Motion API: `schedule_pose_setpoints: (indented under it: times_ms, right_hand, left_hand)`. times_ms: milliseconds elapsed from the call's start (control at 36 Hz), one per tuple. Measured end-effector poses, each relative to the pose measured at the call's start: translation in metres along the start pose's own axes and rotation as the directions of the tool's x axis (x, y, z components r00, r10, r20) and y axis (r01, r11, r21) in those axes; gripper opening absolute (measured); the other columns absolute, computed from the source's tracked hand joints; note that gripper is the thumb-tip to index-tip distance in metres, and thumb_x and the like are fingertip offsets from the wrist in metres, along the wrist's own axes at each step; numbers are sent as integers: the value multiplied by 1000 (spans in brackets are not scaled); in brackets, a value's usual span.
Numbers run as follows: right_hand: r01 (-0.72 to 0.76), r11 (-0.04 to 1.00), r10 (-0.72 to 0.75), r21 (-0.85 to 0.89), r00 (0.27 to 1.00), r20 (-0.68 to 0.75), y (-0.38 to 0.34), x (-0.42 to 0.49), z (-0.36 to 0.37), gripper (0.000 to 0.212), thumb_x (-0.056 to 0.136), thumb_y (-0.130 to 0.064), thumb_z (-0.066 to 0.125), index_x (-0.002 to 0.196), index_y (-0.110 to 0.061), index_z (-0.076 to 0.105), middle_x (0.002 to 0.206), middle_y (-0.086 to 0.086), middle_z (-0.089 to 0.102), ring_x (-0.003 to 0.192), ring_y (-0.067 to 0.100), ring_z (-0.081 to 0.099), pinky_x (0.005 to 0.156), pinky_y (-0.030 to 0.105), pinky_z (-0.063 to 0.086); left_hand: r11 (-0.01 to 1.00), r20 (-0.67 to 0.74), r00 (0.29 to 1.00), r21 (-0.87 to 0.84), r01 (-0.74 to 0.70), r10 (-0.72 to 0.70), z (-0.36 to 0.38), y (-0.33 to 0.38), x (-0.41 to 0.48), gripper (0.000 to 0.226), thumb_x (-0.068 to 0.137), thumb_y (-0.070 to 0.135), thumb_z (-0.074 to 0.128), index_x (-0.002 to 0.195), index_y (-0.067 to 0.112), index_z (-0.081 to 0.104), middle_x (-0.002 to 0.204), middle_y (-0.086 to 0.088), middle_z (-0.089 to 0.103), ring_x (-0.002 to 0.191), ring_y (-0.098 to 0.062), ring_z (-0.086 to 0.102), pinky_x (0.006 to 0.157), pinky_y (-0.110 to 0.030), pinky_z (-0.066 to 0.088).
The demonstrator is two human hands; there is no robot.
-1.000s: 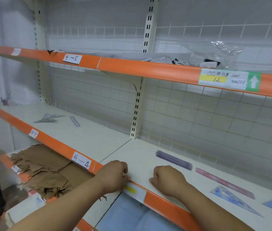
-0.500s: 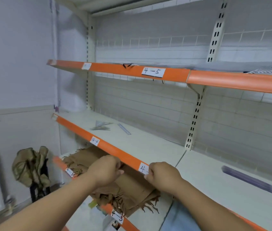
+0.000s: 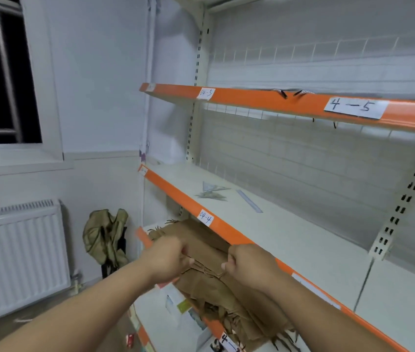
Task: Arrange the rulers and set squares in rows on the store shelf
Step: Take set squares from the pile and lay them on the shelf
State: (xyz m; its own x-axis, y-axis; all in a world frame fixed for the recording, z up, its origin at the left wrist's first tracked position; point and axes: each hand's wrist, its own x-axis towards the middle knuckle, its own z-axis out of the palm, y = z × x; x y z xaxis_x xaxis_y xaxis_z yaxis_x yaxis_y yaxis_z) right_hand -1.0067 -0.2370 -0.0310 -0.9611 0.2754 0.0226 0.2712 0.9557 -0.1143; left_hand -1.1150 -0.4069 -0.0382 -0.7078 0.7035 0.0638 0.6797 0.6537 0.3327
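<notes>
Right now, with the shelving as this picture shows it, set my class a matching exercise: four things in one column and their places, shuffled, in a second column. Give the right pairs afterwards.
Column one
1. set squares
2. brown paper stack
3. green bag
4. "4-5" label

Column two
A. by the wall, between the radiator and the shelving
B. on the orange edge of the upper shelf
C. on the lower shelf
D. on the middle shelf, marked 04-4, left of the ruler

Pairs: 1-D, 2-C, 3-A, 4-B.
</notes>
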Motion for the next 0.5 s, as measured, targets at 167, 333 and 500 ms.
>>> schedule_pose_setpoints:
  times_ms: [167, 333, 500]
  right_hand:
    - [72, 997, -71, 13, 997, -29, -8, 56, 3, 32, 94, -41, 51, 69, -24, 40, 82, -3, 51, 80, 17, 49, 60, 26, 35]
    - [120, 993, -119, 16, 992, -47, -8, 113, -9, 38, 93, -41, 50, 63, -26, 32, 69, -10, 41, 80, 15, 46, 52, 21, 27]
    - [157, 988, -157, 3, 986, -60, -2, 154, -19, 37, 93, -38, 48, 62, -25, 32, 69, -8, 42, 80, 17, 46, 53, 20, 25]
  left_hand:
    - [998, -39, 998, 24, 59, -58, -16, -26, 32, 26, 92, 42, 56, 100, 18, 63, 100, 1, 64, 91, -15, 59, 84, -35, 51]
    - [994, -92, 991, 47, 99, -94, -36, -42, 73, 28, 93, 40, 56, 106, 16, 62, 102, -1, 62, 92, -17, 60, 79, -30, 50]
    - [993, -143, 985, 52, 104, -96, -45, -49, 110, 29, 94, 38, 54, 114, 17, 59, 109, 0, 59, 94, -15, 53, 80, -26, 45]
